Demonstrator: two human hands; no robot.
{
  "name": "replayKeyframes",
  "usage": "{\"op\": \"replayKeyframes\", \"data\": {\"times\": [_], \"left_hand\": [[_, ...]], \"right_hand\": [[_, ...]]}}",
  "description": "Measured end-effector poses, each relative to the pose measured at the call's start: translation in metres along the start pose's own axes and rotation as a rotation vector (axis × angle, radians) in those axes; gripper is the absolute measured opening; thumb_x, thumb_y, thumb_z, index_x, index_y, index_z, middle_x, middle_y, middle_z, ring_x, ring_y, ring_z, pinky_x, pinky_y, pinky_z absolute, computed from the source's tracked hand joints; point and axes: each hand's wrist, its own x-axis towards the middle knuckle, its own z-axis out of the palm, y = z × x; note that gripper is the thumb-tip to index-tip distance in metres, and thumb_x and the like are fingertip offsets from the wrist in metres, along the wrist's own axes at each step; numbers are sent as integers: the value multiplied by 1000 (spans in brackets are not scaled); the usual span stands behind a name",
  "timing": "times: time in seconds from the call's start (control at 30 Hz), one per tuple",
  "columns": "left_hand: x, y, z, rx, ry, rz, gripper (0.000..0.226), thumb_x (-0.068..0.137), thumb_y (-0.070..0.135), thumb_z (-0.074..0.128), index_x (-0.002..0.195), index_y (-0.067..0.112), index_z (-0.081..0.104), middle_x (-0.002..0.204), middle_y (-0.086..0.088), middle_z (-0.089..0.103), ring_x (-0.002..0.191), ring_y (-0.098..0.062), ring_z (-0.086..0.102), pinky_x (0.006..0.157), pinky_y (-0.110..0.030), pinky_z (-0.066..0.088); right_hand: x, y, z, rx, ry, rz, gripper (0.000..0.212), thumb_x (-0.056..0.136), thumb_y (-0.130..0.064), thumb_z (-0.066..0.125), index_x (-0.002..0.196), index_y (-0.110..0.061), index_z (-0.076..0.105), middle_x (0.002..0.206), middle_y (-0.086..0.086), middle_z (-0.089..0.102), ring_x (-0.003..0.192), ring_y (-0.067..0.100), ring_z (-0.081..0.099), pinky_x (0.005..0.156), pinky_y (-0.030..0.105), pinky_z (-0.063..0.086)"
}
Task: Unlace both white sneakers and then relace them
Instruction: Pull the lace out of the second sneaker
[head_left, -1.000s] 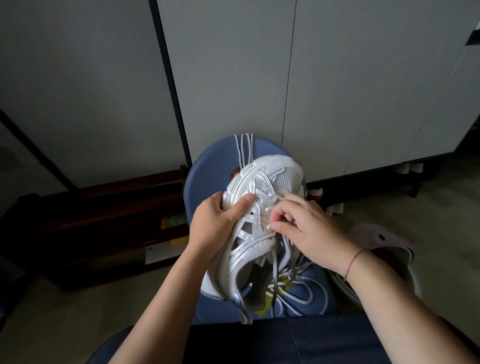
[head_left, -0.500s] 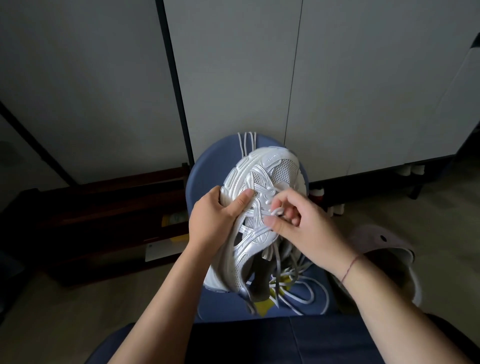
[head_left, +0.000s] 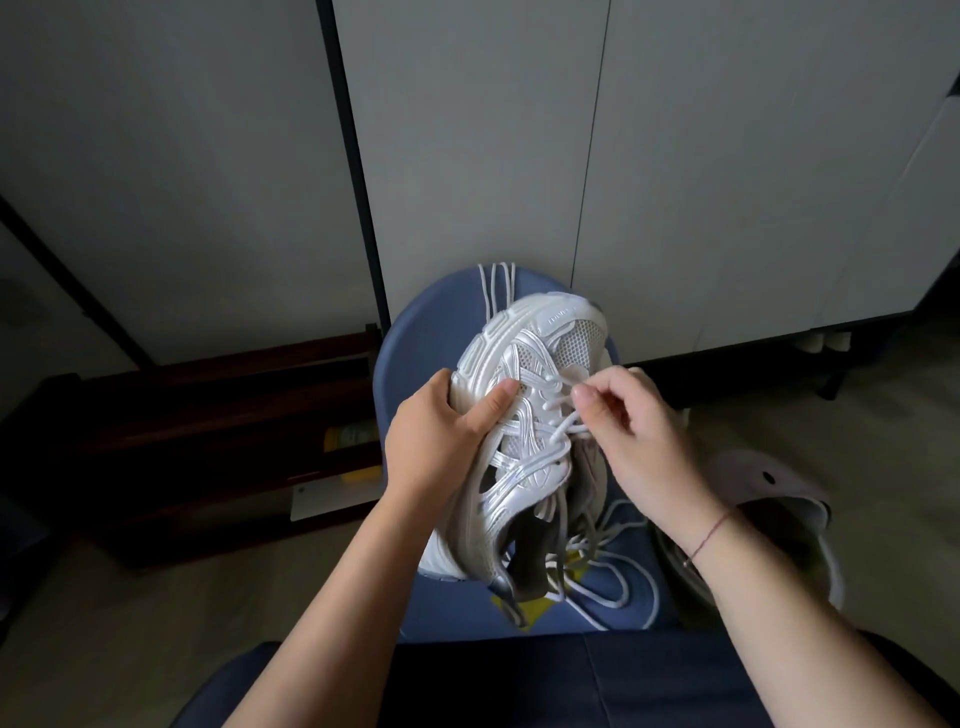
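A white sneaker (head_left: 524, 415) is held up over a blue stool (head_left: 415, 338), toe pointing away from me. My left hand (head_left: 441, 436) grips its left side, thumb across the upper. My right hand (head_left: 639, 431) pinches the white lace (head_left: 566, 421) near the front eyelets. The lace's loose lengths (head_left: 618, 577) lie coiled on the stool under the shoe. A second white lace (head_left: 496, 286) hangs over the stool's far edge. No other white sneaker can be made out.
A pale clog-type shoe (head_left: 779, 499) lies on the floor to the right. Dark wooden low shelving (head_left: 208, 441) with a yellow item stands to the left. White cabinet doors (head_left: 675, 156) rise behind the stool. My dark-clad lap fills the bottom edge.
My right hand has lifted up toward the toe, drawing the pinched lace with it. The left hand keeps its hold on the sneaker's side.
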Motion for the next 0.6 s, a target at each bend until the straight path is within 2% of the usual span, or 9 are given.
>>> {"op": "replayKeyframes", "data": {"times": [0.07,0.13,0.2,0.3,0.37,0.4,0.47,0.53,0.6], "left_hand": [[0,0,1,26,3,6,56,76,69,62,71,14,49,61,6,56,56,-10,51,51,-30,35],[1,0,1,24,0,10,55,77,69,62,72,15,52,62,6,58,59,-10,54,53,-31,38],[1,-1,0,16,6,11,56,76,69,62,73,14,52,63,5,59,59,-12,55,54,-32,40],[2,-1,-3,-33,27,-1,61,77,67,63,73,7,51,64,2,60,58,-13,53,56,-34,42],[2,-1,-5,-79,39,-14,57,78,64,64,72,9,52,63,5,60,57,-10,53,55,-30,41],[2,-1,-5,-88,43,-16,54,78,63,64,71,11,51,63,7,59,56,-7,52,53,-28,40],[2,-1,-4,-84,31,-15,48,78,62,65,69,17,51,63,10,60,57,-4,54,54,-27,40],[1,-2,-2,-56,12,-13,54,77,66,63,73,13,53,66,6,62,62,-11,58,57,-34,45],[1,-2,-1,-16,11,-7,61,76,70,61,75,9,53,67,2,62,64,-18,59,59,-40,46]], "right_hand": [[-1,-1,2,-167,10,-148,43,84,-58,51,74,-17,58,81,-8,47,72,4,50,68,10,37],[-1,1,9,-336,-3,-251,37,81,-56,50,71,-21,55,81,-14,45,74,2,49,70,21,37],[0,2,13,-323,-2,-267,30,82,-51,50,70,-24,52,80,-16,46,75,3,50,69,27,37],[5,3,8,123,62,-41,28,84,-44,55,67,-22,52,68,-15,49,66,2,47,65,23,38],[9,7,0,454,211,165,27,89,-34,57,64,-24,54,61,-13,45,61,3,39,64,25,33],[10,10,-3,528,272,243,31,92,-28,57,62,-24,53,59,-12,42,60,4,36,63,25,31],[11,14,-6,352,272,252,32,94,-22,55,63,-22,51,63,-8,45,61,6,37,63,27,32],[8,13,-5,49,191,94,22,91,-21,57,70,-23,52,78,-1,52,69,11,46,67,21,38],[4,5,-3,-109,112,-107,15,88,-31,54,78,-21,55,87,-3,52,81,6,51,72,13,39]]}}
